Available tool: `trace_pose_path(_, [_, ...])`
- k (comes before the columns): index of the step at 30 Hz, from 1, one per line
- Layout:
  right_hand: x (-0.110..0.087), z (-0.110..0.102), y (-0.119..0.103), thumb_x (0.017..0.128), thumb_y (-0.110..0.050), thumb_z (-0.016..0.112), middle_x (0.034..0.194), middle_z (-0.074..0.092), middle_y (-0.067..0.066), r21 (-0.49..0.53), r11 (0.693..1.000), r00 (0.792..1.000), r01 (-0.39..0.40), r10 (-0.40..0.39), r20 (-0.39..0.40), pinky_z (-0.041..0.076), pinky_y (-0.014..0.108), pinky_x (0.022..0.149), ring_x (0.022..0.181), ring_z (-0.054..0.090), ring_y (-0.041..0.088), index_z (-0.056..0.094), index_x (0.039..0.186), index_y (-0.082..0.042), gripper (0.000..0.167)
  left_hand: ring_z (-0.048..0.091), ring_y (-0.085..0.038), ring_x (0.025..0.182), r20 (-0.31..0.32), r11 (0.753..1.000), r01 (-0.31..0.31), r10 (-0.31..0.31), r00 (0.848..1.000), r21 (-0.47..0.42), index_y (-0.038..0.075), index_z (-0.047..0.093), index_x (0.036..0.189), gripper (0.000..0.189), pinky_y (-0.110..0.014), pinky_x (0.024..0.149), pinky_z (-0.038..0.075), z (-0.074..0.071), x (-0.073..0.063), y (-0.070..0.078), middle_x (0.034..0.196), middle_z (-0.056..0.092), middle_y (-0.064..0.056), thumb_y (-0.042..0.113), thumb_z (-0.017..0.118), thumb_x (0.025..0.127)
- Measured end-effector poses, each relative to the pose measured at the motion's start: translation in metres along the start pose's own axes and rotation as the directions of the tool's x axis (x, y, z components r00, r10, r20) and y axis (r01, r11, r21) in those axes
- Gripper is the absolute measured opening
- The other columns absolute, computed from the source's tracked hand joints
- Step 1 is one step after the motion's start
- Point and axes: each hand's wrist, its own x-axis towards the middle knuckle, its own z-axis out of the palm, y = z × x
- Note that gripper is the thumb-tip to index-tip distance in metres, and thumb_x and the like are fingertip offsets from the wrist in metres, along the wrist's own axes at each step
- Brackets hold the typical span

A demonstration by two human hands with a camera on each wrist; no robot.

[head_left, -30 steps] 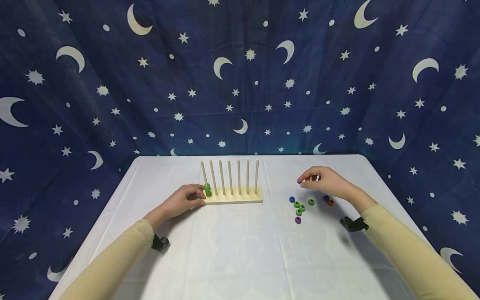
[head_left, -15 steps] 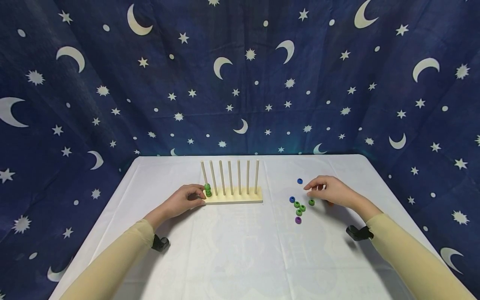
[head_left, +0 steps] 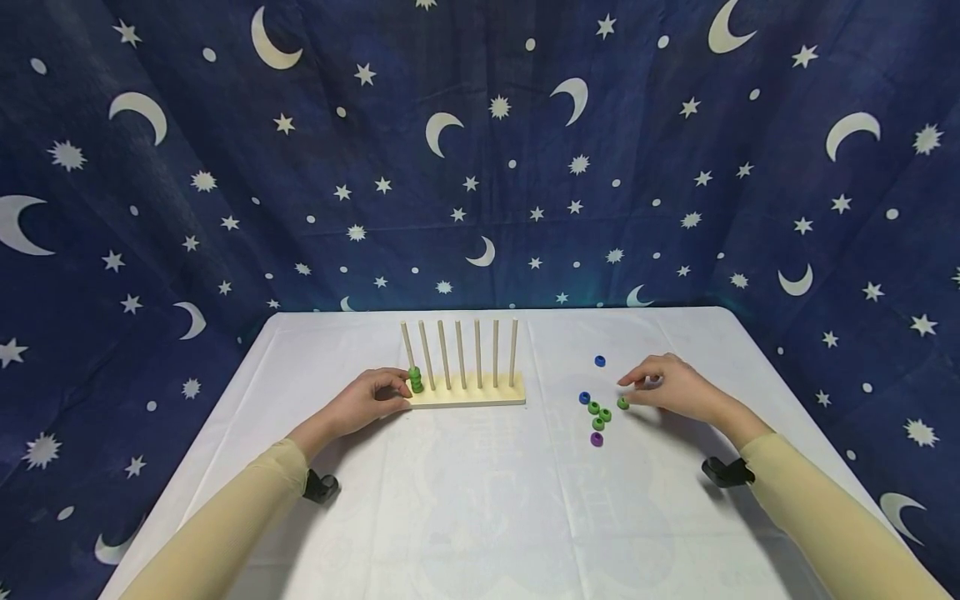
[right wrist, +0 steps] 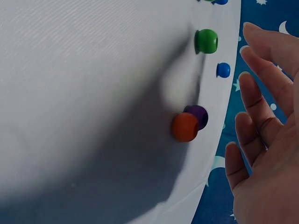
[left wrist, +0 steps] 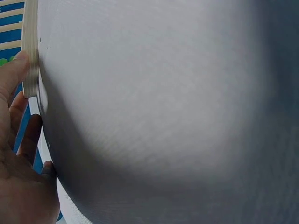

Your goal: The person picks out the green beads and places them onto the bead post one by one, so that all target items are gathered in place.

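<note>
My left hand (head_left: 366,402) grips the left end of a wooden peg rack (head_left: 472,400), thumb on the base's front edge in the left wrist view. Green beads (head_left: 416,381) are stacked on the leftmost of its several upright pegs; the other pegs are bare. Over the right side of the table, my right hand (head_left: 678,387) holds nothing, its fingers loosely bent, with the fingertips close by a loose green bead (head_left: 623,403). From the right wrist, an orange bead (right wrist: 185,127) shows against a purple bead (right wrist: 199,116); in the head view the hand hides both.
Left of the right hand lie a few green beads (head_left: 604,415), a blue bead (head_left: 584,398) and a purple bead (head_left: 597,439). Another blue bead (head_left: 600,361) sits farther back. A white cloth (head_left: 480,500) covers the table, and a star-patterned curtain (head_left: 480,167) hangs behind it.
My right hand has let go of a blue bead, which stays on the table at the back, and has moved right and nearer. The left hand keeps its place on the peg rack.
</note>
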Motion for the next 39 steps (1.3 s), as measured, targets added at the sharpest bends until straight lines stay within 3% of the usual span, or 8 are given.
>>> trace_pose_path(10, [-0.002,0.004,0.010,0.084,-0.031,0.086,0.106,0.069,-0.003,-0.061,0.997,0.998,0.056,-0.058,-0.032,0.035,0.048,0.087,0.104,0.046,0.026,0.080,0.108,-0.023,0.026,0.045,-0.037,0.140,0.001,1.000,-0.001,0.001,1.000,-0.005,0.020,0.073,0.097,0.008,-0.057,0.119,0.026,-0.001,-0.001,0.001,0.144,0.057,-0.014,0.016,0.078,0.092])
trace_pose_path(23, [0.001,0.013,0.020,0.082,-0.029,0.087,0.111,0.064,0.001,-0.021,1.000,1.000,0.023,-0.023,-0.014,0.038,0.047,0.087,0.109,0.042,0.027,0.080,0.106,-0.024,0.026,0.044,-0.036,0.140,0.001,1.000,0.007,-0.007,1.000,-0.018,0.020,0.073,0.097,0.008,-0.058,0.119,0.025,-0.001,-0.001,0.000,0.143,0.057,-0.013,0.018,0.079,0.092])
trace_pose_path(39, [0.004,0.019,0.027,0.082,-0.029,0.088,0.108,0.068,-0.002,0.023,0.996,0.996,0.084,-0.084,-0.022,0.038,0.042,0.086,0.105,0.043,0.024,0.080,0.103,-0.022,0.024,0.044,-0.039,0.140,-0.010,1.000,0.022,-0.022,1.000,-0.011,0.019,0.073,0.096,0.008,-0.060,0.119,0.025,-0.001,-0.001,0.003,0.144,0.057,-0.015,0.020,0.079,0.092])
